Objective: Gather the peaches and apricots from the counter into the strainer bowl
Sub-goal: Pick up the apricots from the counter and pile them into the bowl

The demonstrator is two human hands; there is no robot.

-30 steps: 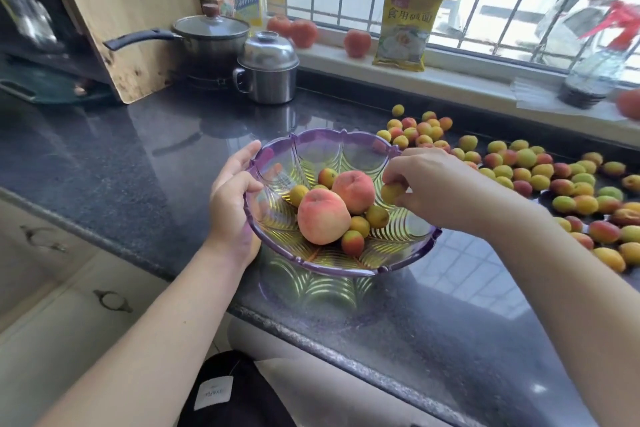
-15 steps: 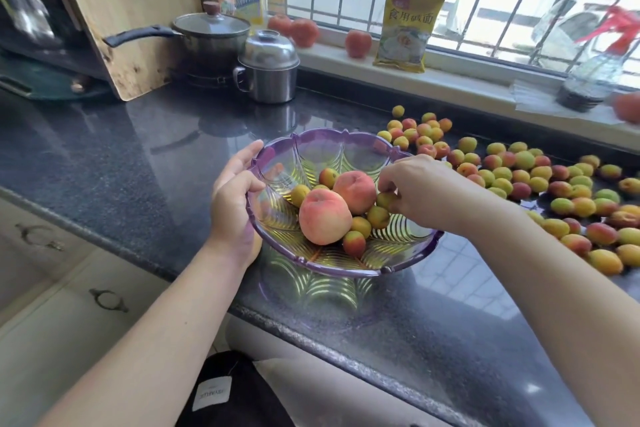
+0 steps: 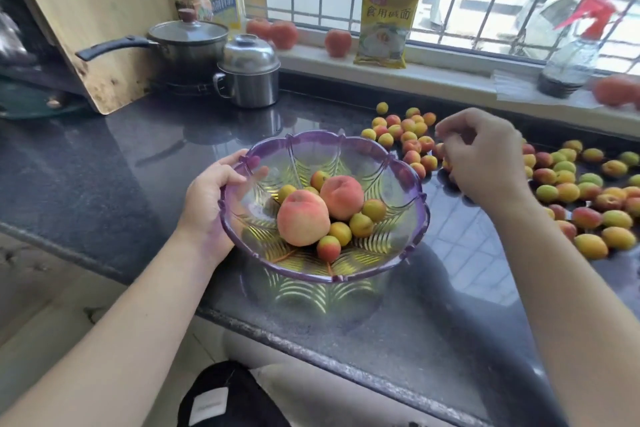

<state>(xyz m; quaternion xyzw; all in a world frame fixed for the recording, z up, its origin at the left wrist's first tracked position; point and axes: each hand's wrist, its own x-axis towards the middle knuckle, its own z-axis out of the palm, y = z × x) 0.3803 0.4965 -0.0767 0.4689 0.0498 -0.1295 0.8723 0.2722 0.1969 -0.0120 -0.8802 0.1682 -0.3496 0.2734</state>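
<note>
While the left hand (image 3: 211, 199) grips the purple strainer bowl (image 3: 408, 239) by its rim, thumb inside, the right hand (image 3: 485, 156) hovers over loose apricots (image 3: 568, 191) on the counter (image 3: 104, 163), fingers loosely curled, holding nothing visible. Two peaches (image 3: 303, 218) lie in the bowl.

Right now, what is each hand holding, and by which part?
The left hand grips the purple strainer bowl by its left rim, thumb over the edge. The right hand holds nothing, its fingers loosely curled above the apricots on the counter.

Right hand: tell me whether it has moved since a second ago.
Yes. The right hand has left the strainer bowl and moved right, over the apricots on the counter.
</note>
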